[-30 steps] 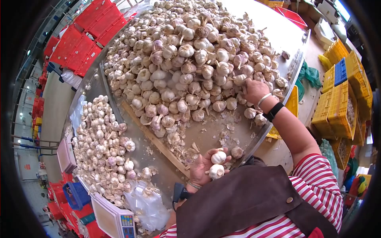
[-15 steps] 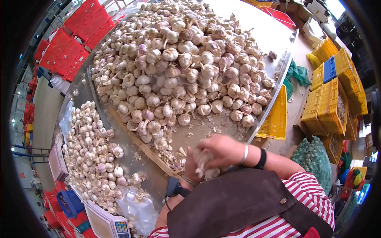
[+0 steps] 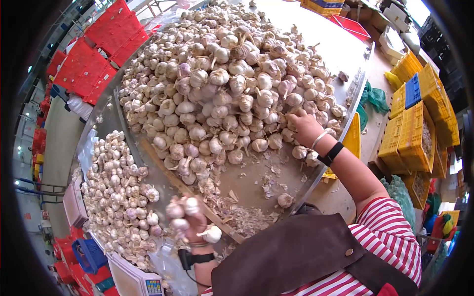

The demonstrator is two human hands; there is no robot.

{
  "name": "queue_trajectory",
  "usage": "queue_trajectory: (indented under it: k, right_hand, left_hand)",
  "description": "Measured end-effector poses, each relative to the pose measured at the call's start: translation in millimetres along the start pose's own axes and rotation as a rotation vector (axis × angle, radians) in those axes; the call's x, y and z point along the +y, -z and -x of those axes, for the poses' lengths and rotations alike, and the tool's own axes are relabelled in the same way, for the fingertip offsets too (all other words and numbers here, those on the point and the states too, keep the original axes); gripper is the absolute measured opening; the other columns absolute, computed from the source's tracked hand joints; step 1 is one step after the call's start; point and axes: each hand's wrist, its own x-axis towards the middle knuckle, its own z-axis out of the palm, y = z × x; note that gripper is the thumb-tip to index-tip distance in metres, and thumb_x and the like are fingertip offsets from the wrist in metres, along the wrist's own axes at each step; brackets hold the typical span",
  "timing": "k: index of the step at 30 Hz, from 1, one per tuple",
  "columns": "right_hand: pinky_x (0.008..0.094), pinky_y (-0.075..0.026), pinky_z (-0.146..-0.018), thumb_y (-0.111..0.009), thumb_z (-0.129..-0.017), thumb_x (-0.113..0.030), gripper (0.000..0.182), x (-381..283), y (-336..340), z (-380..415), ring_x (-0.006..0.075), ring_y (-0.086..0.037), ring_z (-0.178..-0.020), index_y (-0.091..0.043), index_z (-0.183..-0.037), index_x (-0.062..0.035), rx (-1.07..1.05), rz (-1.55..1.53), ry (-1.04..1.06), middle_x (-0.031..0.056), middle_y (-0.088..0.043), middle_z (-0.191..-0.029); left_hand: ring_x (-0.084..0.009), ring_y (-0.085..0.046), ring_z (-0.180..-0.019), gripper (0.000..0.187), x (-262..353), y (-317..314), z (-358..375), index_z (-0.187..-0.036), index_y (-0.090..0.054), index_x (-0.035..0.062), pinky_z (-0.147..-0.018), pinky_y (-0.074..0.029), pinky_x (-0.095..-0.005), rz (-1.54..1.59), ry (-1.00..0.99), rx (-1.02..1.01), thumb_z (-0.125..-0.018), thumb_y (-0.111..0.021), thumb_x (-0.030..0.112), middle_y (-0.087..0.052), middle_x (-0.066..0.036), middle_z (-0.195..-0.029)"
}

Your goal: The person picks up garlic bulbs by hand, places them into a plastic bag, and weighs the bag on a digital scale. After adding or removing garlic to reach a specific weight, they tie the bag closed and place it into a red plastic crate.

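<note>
Several garlic bulbs [image 3: 178,228] are gripped in my left hand [image 3: 196,224], low over the metal table near the wooden strip [image 3: 197,197]. They look a little blurred. A pale bulb [image 3: 211,234] sticks out on the thumb side. My right hand [image 3: 305,127] reaches to the right side of the big garlic pile [image 3: 217,93], its fingers bent round a bulb there that they mostly cover. One single bulb [image 3: 285,200] lies on the table close to my apron. Loose skins [image 3: 247,217] are scattered between the pile and the apron.
Left of the wooden strip lies a second heap of cleaner bulbs [image 3: 118,192], with a clear plastic bag [image 3: 170,264] and a scale [image 3: 133,276] beside it. Yellow crates [image 3: 407,133] stand at the right. Red crates [image 3: 86,69] are at the far left. A metal rim [image 3: 358,86] edges the table.
My hands, together in front of the apron before, have parted. The left has moved left with several bulbs; the right has reached forward to the pile. The single bulb near the apron now shows.
</note>
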Motion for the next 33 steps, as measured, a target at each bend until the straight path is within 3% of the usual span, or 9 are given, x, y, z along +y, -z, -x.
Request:
queue_trajectory:
  k: [3,7,9,12,14,17,21,27,33]
  right_hand:
    - [0.0422,-0.049,-0.081,-0.063,-0.073,-0.011,0.033,-16,-9,0,0.0374,-0.059,-0.094,-0.055,-0.105,-0.0060,0.046,0.142,-0.055,0.0202,-0.057,-0.099]
    - [0.0438,-0.052,-0.073,-0.060,-0.079,-0.016,0.021,-46,-9,18,0.0342,-0.063,-0.084,-0.057,-0.095,-0.0036,-0.185,-0.067,0.072,0.0195,-0.062,-0.091]
    - [0.0441,-0.052,-0.070,-0.061,-0.078,-0.017,0.023,-61,-36,32,0.0356,-0.064,-0.083,-0.058,-0.096,-0.0037,-0.275,-0.081,0.152,0.0194,-0.062,-0.092]
    - [0.0425,-0.052,-0.073,-0.062,-0.078,-0.019,0.027,-87,-60,62,0.0356,-0.064,-0.086,-0.060,-0.101,-0.0058,-0.542,-0.085,0.293,0.0186,-0.063,-0.092]
    - [0.0426,-0.051,-0.075,-0.066,-0.075,-0.023,0.032,-100,-71,78,0.0360,-0.064,-0.087,-0.060,-0.102,-0.0062,-0.564,-0.065,0.339,0.0178,-0.064,-0.092]
    - [0.0432,-0.050,-0.076,-0.069,-0.072,-0.025,0.037,-106,-54,75,0.0355,-0.063,-0.088,-0.060,-0.103,-0.0066,-0.721,-0.094,0.369,0.0169,-0.065,-0.090]
    - [0.0382,-0.051,-0.076,-0.076,-0.070,-0.034,0.052,-99,-12,59,0.0278,-0.066,-0.085,-0.058,-0.109,-0.0059,-0.710,-0.353,0.293,0.0124,-0.067,-0.086]
    - [0.0336,-0.052,-0.083,-0.081,-0.070,-0.020,0.079,-103,18,47,0.0165,-0.056,-0.105,-0.040,-0.136,-0.0070,-0.860,-1.833,0.134,0.0072,-0.056,-0.121]
    - [0.0312,-0.051,-0.075,-0.078,-0.073,-0.030,0.058,-123,3,11,0.0142,-0.059,-0.094,-0.050,-0.118,-0.0057,-0.738,-1.733,0.268,0.0076,-0.061,-0.111]
  left_hand:
    - [-0.0436,-0.028,-0.131,0.053,84,-15,35,-0.128,-0.047,0.0087,-0.100,-0.038,-0.0624,-0.133,-0.356,-0.004,-0.083,-0.065,0.030,-0.038,-0.013,-0.136]
    - [-0.0342,-0.040,-0.127,0.053,136,-67,67,-0.133,-0.044,0.0079,-0.104,-0.031,-0.0611,-0.763,-0.708,0.018,-0.091,-0.049,0.040,-0.046,-0.015,-0.131]
    - [-0.0328,-0.046,-0.121,0.049,145,-110,76,-0.130,-0.047,0.0060,-0.101,-0.037,-0.0514,-1.077,-1.185,1.022,-0.092,-0.051,0.036,-0.050,-0.015,-0.128]
    - [-0.0290,-0.048,-0.115,0.046,150,-78,82,-0.129,-0.049,0.0044,-0.095,-0.040,-0.0416,-1.971,-1.177,1.056,-0.091,-0.055,0.030,-0.052,-0.015,-0.125]
    - [-0.0284,-0.051,-0.110,0.035,165,-18,84,-0.116,-0.057,0.0010,-0.096,-0.038,-0.0404,-2.244,-0.729,1.118,-0.086,-0.063,0.017,-0.055,-0.018,-0.119]
    - [-0.0349,-0.050,-0.114,0.038,61,12,60,-0.107,-0.060,0.0003,-0.099,-0.039,-0.0441,-2.899,-0.545,0.749,-0.074,-0.073,0.014,-0.056,-0.019,-0.118]
    - [-0.0373,-0.048,-0.115,0.036,21,20,30,-0.108,-0.059,0.0007,-0.100,-0.038,-0.0461,-2.925,-0.672,0.675,-0.076,-0.071,0.013,-0.054,-0.020,-0.120]
    - [-0.0364,-0.048,-0.114,0.051,16,9,-71,-0.124,-0.053,0.0058,-0.098,-0.040,-0.0449,-2.779,-0.611,0.348,-0.077,-0.071,0.016,-0.044,-0.021,-0.129]
    - [-0.0369,-0.045,-0.104,0.048,3,11,-106,-0.113,-0.058,0.0121,-0.093,-0.041,-0.0452,-3.054,-0.502,0.474,-0.071,-0.076,0.026,-0.036,-0.020,-0.120]
